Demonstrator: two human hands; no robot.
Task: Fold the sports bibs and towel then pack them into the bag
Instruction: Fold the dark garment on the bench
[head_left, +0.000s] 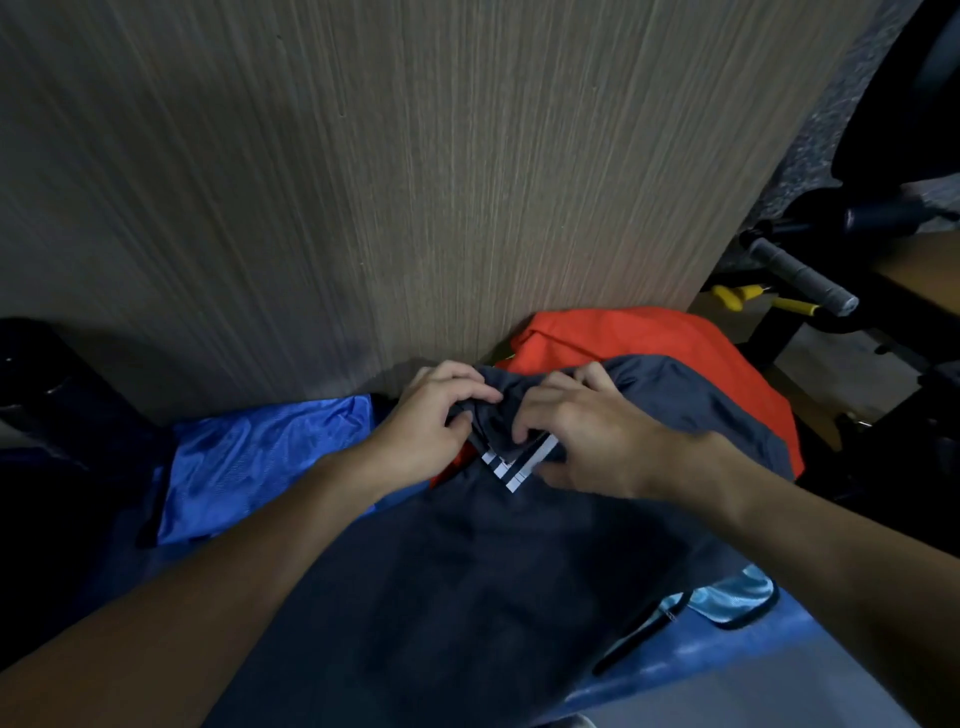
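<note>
Two grips meet at the collar of the dark navy bib: the left grip curls round a bunched fold, the right grip pinches fabric just beside the white striped trim. The bib lies at the near edge of the desk, over an orange bib, a blue bib beside it.

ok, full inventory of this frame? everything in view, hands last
grey bib: 1, dark grey with a white-striped collar, centre, on top of the other bibs
orange bib: 1, orange, under the grey bib, far side
blue bib: 1, bright blue, left
pale blue bib: 1, light blue, near right
panel: 1, wood grain, behind the bibs
handle: 1, grey wrap, right
tool: 1, yellow grips, right
left hand: 1, fingers grip the grey bib's collar
right hand: 1, likewise
</note>
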